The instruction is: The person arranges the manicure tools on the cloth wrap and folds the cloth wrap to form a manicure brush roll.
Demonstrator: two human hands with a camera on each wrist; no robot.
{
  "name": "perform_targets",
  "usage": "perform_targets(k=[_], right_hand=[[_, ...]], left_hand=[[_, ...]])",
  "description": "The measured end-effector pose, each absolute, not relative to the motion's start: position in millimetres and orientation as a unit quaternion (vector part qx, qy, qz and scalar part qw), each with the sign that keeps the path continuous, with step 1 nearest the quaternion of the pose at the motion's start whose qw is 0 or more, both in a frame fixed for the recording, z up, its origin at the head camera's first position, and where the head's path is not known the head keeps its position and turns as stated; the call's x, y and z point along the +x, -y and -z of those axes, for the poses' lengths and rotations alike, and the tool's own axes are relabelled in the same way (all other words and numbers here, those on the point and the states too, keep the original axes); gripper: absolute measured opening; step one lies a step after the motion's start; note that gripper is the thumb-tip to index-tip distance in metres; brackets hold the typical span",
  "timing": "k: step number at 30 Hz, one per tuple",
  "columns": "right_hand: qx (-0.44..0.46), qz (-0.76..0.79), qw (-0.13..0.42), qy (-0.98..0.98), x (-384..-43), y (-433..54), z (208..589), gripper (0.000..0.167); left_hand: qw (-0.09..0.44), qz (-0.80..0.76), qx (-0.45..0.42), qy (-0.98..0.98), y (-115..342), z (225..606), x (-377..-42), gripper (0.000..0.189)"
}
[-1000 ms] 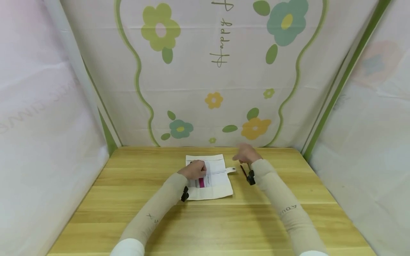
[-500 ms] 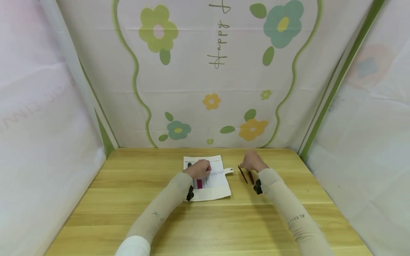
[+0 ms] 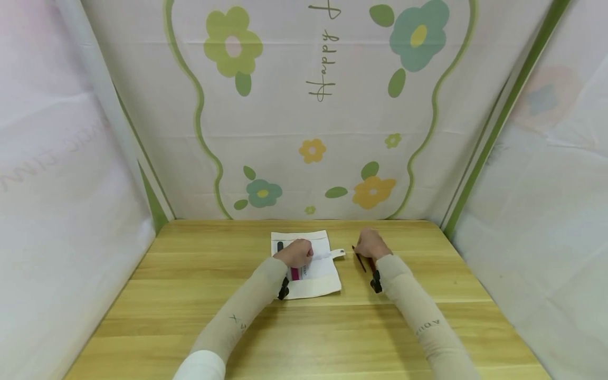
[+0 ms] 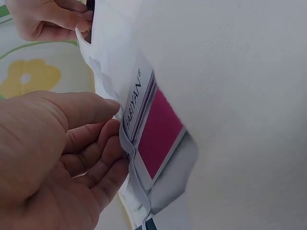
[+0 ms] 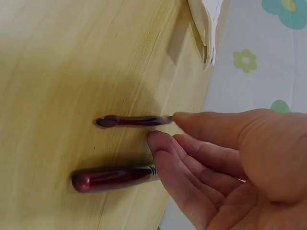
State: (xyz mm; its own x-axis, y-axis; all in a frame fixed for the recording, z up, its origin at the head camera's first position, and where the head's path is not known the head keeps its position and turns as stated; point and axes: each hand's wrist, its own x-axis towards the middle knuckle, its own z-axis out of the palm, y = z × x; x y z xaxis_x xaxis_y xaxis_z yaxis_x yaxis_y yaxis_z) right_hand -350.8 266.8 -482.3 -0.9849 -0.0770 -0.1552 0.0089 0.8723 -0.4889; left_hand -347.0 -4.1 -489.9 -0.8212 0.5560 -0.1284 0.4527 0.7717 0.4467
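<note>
A white fabric pouch (image 3: 313,287) lies unfolded on the table, a card with a magenta block (image 4: 160,134) and "FABIYAN" lettering inside. My left hand (image 3: 296,253) is over it, thumb and fingertips pinching the grey elastic band (image 4: 135,177) across the pouch. A short dark stick (image 3: 280,246) shows beside this hand. Right of the pouch, my right hand (image 5: 216,163) hovers low with thumb and fingers apart. Its thumb tip is right at the end of a thin dark-red brush (image 5: 136,121). A thicker dark-red brush (image 5: 115,178) lies beside it, its head hidden behind the fingers.
The pouch's snap tab (image 3: 338,253) points toward the right hand. A wooden table (image 3: 304,338) carries everything. Flower-printed white cloth (image 3: 351,116) rises behind its far edge, with cloth walls at both sides.
My right hand has come down from above onto the brushes, which were partly hidden earlier. The left hand has shifted slightly right over the pouch; the head view has shifted a little.
</note>
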Motion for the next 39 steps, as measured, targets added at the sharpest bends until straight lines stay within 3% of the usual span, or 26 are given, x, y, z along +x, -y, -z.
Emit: perform_targets(k=[11, 17, 20, 30, 36, 39], right_hand=[[-0.005, 0.215, 0.082, -0.973, -354.6, -261.9, 478.5, 0.051], [0.01, 0.211, 0.099, -0.972, -353.8, -260.7, 474.5, 0.014], [0.01, 0.215, 0.102, -0.971, -354.0, -260.9, 473.7, 0.01], [-0.002, 0.234, 0.1, -0.967, -357.6, -261.6, 476.9, 0.018], [-0.005, 0.244, 0.105, -0.964, -357.7, -260.2, 478.6, 0.048], [-0.02, 0.254, 0.096, -0.962, -359.2, -260.1, 478.2, 0.055]], left_hand=[[0.103, -0.172, 0.298, -0.933, -0.5, 495.0, -352.2, 0.008], [0.082, -0.152, 0.313, -0.934, -2.7, 495.4, -351.4, 0.01], [0.073, -0.138, 0.313, -0.937, -3.7, 494.7, -350.1, 0.014], [0.082, -0.146, 0.299, -0.939, -1.3, 488.2, -348.6, 0.015], [0.086, -0.149, 0.302, -0.938, 1.6, 490.3, -348.9, 0.021], [0.091, -0.149, 0.3, -0.938, 3.7, 488.5, -347.9, 0.023]])
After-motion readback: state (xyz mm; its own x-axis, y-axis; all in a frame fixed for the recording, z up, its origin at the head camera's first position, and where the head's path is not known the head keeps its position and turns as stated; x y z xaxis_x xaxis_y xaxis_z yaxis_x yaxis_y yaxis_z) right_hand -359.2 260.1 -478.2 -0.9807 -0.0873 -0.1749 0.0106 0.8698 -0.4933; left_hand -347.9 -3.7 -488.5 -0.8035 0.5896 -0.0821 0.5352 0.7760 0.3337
